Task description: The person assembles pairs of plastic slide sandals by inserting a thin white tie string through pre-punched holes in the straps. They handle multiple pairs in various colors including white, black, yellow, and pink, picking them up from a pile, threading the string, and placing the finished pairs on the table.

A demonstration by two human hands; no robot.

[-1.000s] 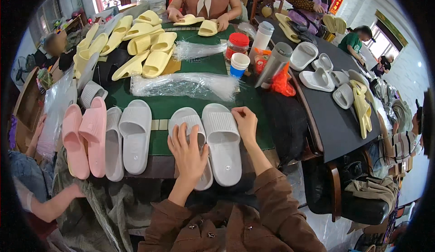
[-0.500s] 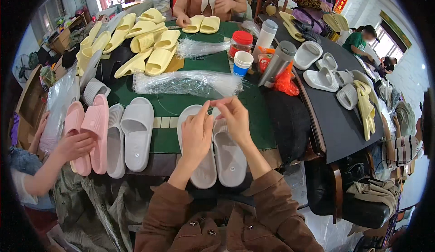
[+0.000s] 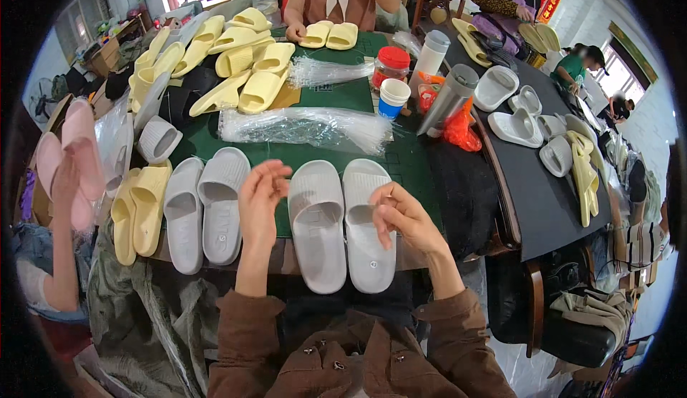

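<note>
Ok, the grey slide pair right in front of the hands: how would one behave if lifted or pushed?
Each grey slide looks like thick moulded foam, so probably light for its bulk. The one-piece strap suggests it holds shape, bending slightly. Lying flat on the green mat, it should slide, not roll or tip.

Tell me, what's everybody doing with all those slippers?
A person in brown sleeves holds both hands above a pair of grey slippers lying side by side on the green table. The left hand and right hand pinch their fingers together; what they pinch is too small to tell. Another person's hand lifts pink slippers on the left.
</note>
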